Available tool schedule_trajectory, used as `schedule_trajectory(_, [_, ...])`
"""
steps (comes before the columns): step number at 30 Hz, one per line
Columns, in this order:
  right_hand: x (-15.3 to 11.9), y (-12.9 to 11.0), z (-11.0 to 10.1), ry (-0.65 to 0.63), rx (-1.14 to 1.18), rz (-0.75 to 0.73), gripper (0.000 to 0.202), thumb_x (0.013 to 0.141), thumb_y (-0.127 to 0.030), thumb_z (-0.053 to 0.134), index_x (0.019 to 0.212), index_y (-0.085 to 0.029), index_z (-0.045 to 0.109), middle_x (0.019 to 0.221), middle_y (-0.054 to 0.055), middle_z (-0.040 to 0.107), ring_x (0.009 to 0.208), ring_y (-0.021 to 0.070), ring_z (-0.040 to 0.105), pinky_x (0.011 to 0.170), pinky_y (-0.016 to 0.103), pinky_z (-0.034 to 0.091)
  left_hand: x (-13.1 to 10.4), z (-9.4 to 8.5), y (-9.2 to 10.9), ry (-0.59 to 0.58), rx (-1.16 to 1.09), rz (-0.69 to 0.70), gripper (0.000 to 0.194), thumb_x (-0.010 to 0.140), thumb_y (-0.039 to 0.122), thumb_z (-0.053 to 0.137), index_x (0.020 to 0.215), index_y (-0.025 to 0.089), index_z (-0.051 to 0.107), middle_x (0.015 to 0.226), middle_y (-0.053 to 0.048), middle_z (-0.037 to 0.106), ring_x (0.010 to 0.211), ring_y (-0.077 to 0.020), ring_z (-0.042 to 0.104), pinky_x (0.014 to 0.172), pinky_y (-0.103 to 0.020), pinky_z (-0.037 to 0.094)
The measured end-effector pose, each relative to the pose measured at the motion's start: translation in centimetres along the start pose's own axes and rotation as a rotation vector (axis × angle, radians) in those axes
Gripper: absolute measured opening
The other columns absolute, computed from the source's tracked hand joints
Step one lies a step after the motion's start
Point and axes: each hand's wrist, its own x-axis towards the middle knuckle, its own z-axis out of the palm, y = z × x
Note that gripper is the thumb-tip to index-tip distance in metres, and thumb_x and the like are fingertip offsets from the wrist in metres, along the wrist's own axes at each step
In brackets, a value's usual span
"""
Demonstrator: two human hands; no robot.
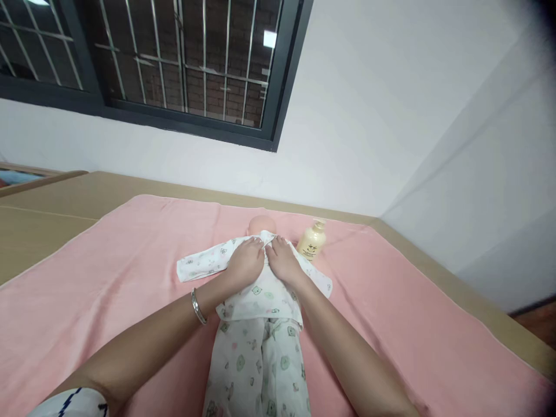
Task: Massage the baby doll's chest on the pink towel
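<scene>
Head view: the bare left hand and bare right hand rest palms-down on the chest of a white, green-printed cloth shirt, on a bald doll lying on a pink blanket. Whether they pinch fabric, I cannot tell. Light, even pressure probably suits.

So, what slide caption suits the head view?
Left fingers and right fingers touch a white printed cloth top on a pink blanket, beside a pale-yellow rounded bottle.

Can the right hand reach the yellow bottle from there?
Probably yes: the right hand is on the white top, the yellow bottle is close by, and only a sleeve seems to lie between them.
</scene>
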Motion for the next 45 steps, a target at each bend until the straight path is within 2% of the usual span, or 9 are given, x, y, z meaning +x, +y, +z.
schedule_trajectory(5, [-1.7, -2.5, 0.5, -0.014, -0.033, -0.009, 0.056, 0.103, -0.029, 0.03, 0.152, -0.003, 0.032, 0.158, 0.023, 0.028, 0.149, 0.0335, 0.022, 0.12, 0.048, 0.019, 1.1, 0.5, -2.4, 0.077, -0.194, -0.023, 0.042, 0.097, 0.022, 0.033, 0.122, 0.013, 0.064, 0.139, -0.014, 0.06, 0.133, -0.0246, 0.052, 0.117, -0.042, 0.035])
schedule_trajectory(9, [-0.4, -0.6, 0.3, -0.018, 0.08, 0.016, 0.053, 0.104, -0.034, 0.027, 0.151, -0.011, 0.039, 0.158, 0.017, 0.031, 0.149, 0.0296, 0.024, 0.121, 0.047, 0.02, 0.5, 2.0, -2.8, 0.263, -0.284, -0.088, 0.042, 0.097, 0.026, 0.034, 0.123, 0.013, 0.065, 0.133, -0.013, 0.064, 0.131, -0.0259, 0.053, 0.117, -0.046, 0.036])
schedule_trajectory(14, [0.7, 1.0, -1.0, 0.071, 0.084, 0.08, 0.055, 0.102, -0.033, 0.032, 0.147, -0.004, 0.042, 0.157, 0.023, 0.03, 0.149, 0.0334, 0.022, 0.121, 0.05, 0.02, -0.4, 2.7, -2.5, 0.421, -0.42, -0.114, 0.044, 0.1, 0.034, 0.033, 0.125, 0.012, 0.062, 0.131, -0.015, 0.064, 0.128, -0.0258, 0.055, 0.115, -0.047, 0.038])
schedule_trajectory(17, [-0.1, -0.1, -1.5, 0.159, 0.07, -0.065, 0.057, 0.101, -0.035, 0.035, 0.151, -0.008, 0.037, 0.16, 0.019, 0.025, 0.152, 0.0305, 0.015, 0.122, 0.051, 0.015, -0.7, 2.8, -2.5, 0.526, -0.492, -0.088, 0.047, 0.102, 0.039, 0.028, 0.127, 0.015, 0.06, 0.136, -0.014, 0.06, 0.132, -0.0241, 0.051, 0.118, -0.046, 0.035])
schedule_trajectory(20, [-0.9, -1.2, -1.0, 0.076, 0.056, -0.221, 0.055, 0.101, -0.04, 0.038, 0.15, -0.014, 0.041, 0.16, 0.014, 0.029, 0.152, 0.029, 0.015, 0.122, 0.054, 0.013, -0.9, 2.9, -2.6, 0.582, -0.526, -0.081, 0.05, 0.103, 0.041, 0.025, 0.126, 0.015, 0.06, 0.14, -0.015, 0.057, 0.138, -0.0237, 0.045, 0.119, -0.046, 0.033])
schedule_trajectory(33, [-0.2, -0.2, -0.4, 0.045, 0.215, -0.256, 0.051, 0.1, -0.04, 0.041, 0.142, -0.014, 0.052, 0.155, 0.016, 0.038, 0.148, 0.0275, 0.028, 0.122, 0.052, 0.02, -0.9, 3.0, -2.7, 0.576, -0.545, -0.083, 0.043, 0.103, 0.041, 0.03, 0.116, 0.018, 0.064, 0.132, -0.014, 0.062, 0.13, -0.0246, 0.053, 0.115, -0.048, 0.039])
schedule_trajectory(36, [0.1, 0.3, -0.4, 0.126, 0.238, -0.254, 0.052, 0.1, -0.041, 0.042, 0.145, -0.016, 0.049, 0.156, 0.014, 0.036, 0.149, 0.026, 0.026, 0.123, 0.051, 0.018, -0.9, 3.0, -2.7, 0.538, -0.533, -0.079, 0.039, 0.102, 0.036, 0.032, 0.114, 0.018, 0.065, 0.123, -0.012, 0.067, 0.12, -0.0241, 0.06, 0.109, -0.046, 0.044])
schedule_trajectory(41, [-0.1, 0.1, 0.0, -0.006, 0.148, -0.243, 0.052, 0.099, -0.036, 0.042, 0.146, -0.015, 0.047, 0.157, 0.015, 0.034, 0.149, 0.0281, 0.026, 0.122, 0.052, 0.019, -0.1, 2.7, -2.8, 0.388, -0.336, -0.112, 0.037, 0.095, 0.025, 0.038, 0.119, 0.015, 0.065, 0.128, -0.014, 0.066, 0.124, -0.0257, 0.058, 0.112, -0.046, 0.042])
schedule_trajectory(45, [-0.5, 0.1, -2.1, -0.053, 0.154, -0.224, 0.05, 0.096, -0.031, 0.046, 0.144, -0.015, 0.051, 0.156, 0.013, 0.037, 0.147, 0.0257, 0.031, 0.121, 0.044, 0.027, 0.1, 2.1, -2.8, 0.194, -0.162, -0.068, 0.043, 0.095, 0.023, 0.035, 0.126, 0.011, 0.062, 0.138, -0.016, 0.06, 0.135, -0.0279, 0.05, 0.118, -0.049, 0.034])
